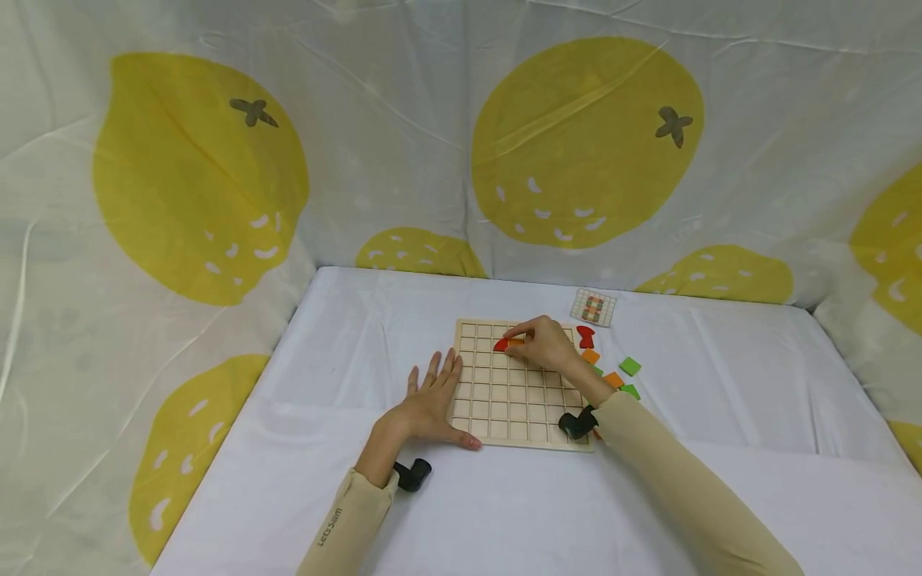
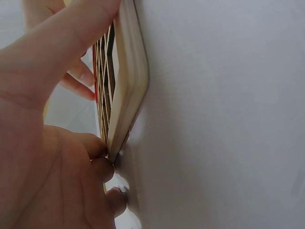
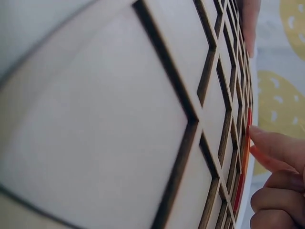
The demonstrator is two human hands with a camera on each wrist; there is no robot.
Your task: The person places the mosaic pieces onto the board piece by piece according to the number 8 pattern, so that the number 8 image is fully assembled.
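Note:
A square wooden grid board [image 1: 493,410] lies on the white table. My left hand [image 1: 426,406] rests against its left side with fingers spread, the thumb by the near edge. In the left wrist view the fingertips touch the board's rim [image 2: 128,90]. Over the board's far part, my right hand [image 1: 546,346] pinches a small red tile [image 1: 500,346] with thumb and index finger, at the grid's surface. An orange tile [image 1: 515,342] sits beside it, partly under the fingers. The right wrist view shows another red tile [image 3: 239,191] farther along the same row.
Right of the board lie red tiles [image 1: 587,337], orange tiles [image 1: 613,380] and green tiles [image 1: 630,366], some hidden by the right forearm. A pattern card [image 1: 594,307] lies beyond the board's far right corner. Lemon-print cloth [image 1: 403,160] hangs behind the table.

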